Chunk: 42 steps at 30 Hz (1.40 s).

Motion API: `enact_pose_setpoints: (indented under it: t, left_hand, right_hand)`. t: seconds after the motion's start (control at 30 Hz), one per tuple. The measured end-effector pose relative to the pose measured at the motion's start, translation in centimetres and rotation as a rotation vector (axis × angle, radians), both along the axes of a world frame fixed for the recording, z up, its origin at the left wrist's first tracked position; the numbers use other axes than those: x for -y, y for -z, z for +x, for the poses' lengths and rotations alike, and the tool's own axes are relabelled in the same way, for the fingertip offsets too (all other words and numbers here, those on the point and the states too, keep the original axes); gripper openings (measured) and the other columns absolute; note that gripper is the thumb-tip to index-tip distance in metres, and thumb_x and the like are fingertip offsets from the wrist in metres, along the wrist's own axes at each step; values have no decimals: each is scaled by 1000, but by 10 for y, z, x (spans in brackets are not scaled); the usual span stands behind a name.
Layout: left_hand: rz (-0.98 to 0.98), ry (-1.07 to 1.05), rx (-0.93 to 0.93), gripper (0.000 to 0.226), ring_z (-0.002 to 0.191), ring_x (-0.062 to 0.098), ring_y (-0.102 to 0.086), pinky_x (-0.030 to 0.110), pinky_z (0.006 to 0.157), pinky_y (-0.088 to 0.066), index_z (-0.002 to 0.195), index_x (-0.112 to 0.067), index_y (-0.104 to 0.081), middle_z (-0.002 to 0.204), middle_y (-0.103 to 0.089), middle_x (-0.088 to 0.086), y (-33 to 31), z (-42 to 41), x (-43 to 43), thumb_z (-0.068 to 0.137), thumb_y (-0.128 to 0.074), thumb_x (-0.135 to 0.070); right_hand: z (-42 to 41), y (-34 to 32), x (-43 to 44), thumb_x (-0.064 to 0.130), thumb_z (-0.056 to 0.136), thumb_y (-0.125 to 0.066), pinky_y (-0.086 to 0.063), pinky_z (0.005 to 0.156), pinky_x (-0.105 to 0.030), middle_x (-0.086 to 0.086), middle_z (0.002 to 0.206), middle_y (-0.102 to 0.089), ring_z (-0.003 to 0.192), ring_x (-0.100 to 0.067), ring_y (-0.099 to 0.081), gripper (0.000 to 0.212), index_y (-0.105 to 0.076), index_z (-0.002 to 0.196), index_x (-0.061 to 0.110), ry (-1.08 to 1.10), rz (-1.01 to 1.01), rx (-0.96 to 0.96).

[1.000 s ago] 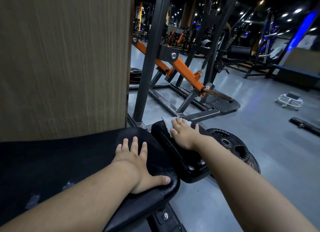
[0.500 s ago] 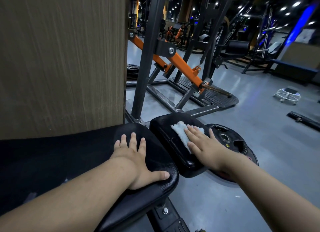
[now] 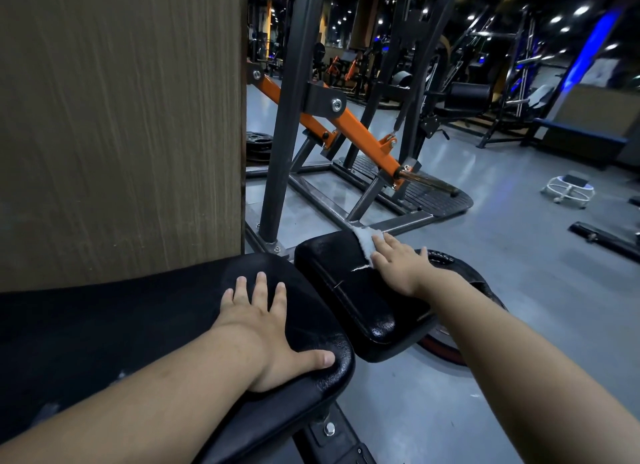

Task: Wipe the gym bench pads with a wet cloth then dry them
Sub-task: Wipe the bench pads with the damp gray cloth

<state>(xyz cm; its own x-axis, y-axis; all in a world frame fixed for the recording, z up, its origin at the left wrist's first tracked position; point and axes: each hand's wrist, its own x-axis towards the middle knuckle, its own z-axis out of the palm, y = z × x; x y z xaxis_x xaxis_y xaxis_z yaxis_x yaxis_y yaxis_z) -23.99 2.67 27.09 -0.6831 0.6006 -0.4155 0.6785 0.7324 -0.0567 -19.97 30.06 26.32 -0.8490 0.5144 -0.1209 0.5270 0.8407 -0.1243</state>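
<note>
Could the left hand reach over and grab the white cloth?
Probably yes. Nothing stands between the left hand, flat on the big pad, and the cloth on the small pad, though the right hand presses on it.

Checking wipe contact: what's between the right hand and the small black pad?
A white cloth, pressed under the right hand onto the small black pad, as the head view shows.

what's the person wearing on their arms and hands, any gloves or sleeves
No gloves: the left hand and right hand are bare, and both forearms are uncovered to the frame edge. No sleeve, watch, wristband or ring shows.
</note>
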Motion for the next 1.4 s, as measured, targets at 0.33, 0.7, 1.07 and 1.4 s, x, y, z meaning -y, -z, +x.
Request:
enact_pose_setpoints:
  t: [0.33,0.7,1.07,1.4]
  left_hand:
    - [18,-9,-10,130,148,41,22,50,122,6,153,-17,22,159,28,15,2,1,1,63,-20,-100]
    - [15,-4,-11,129,148,39,23,50,122,5,152,-17,24,159,30,15,4,0,1,62,-17,-101]
    - [-10,-5,-21,129,148,40,21,50,122,5,153,-16,23,159,29,15,2,0,-1,63,-18,-100]
    - [-20,-19,-11,129,148,41,21,50,122,6,153,-17,22,160,28,15,0,2,-3,64,-20,-100]
  right_hand:
    - [96,14,51,40,104,-13,17,115,-22,-4,165,7,151,-16,12,60,-2,157,13,-232,79,-99]
    - [33,-1,6,35,107,-24,2,119,-27,-7,165,3,152,-19,1,59,-4,158,11,-122,9,-28]
    - [83,16,4,30,107,-26,9,118,-26,2,165,-1,151,-10,3,54,-12,157,17,-72,-95,-233]
    - [109,31,76,51,93,4,21,113,-19,3,163,14,149,-12,17,74,0,157,16,-227,109,-194]
